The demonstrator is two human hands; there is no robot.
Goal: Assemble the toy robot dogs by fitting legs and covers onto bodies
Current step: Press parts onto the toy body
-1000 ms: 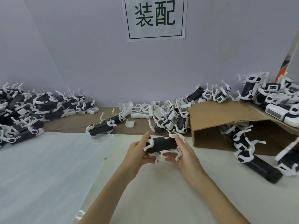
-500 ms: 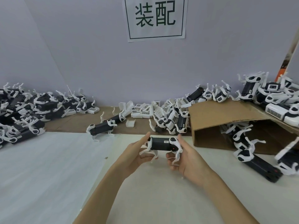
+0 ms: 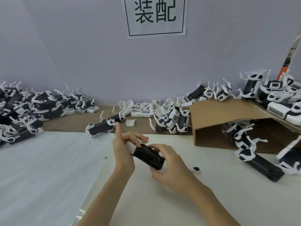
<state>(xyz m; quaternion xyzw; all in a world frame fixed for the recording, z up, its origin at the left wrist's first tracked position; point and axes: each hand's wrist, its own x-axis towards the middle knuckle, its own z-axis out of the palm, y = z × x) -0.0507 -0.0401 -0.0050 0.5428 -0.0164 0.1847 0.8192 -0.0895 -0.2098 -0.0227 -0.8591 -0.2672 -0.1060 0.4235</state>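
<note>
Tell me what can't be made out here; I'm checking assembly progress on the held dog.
- Head view: the held dog, its legs and underside covered by the left hand and right hand.
- Inside the cardboard box: dogs in shadow under its flap.
- Right pile: cut off by the frame edge.

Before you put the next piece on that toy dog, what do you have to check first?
1. Left hand holds the dog: ok.
2. Right hand holds its other end: ok.
3. Dog raised off the table: cannot tell.
4. Legs all fitted: cannot tell, hands hide them.
5. Spare covers lie at the back: ok.
6. Small black piece lying loose on table: not ok.
</note>
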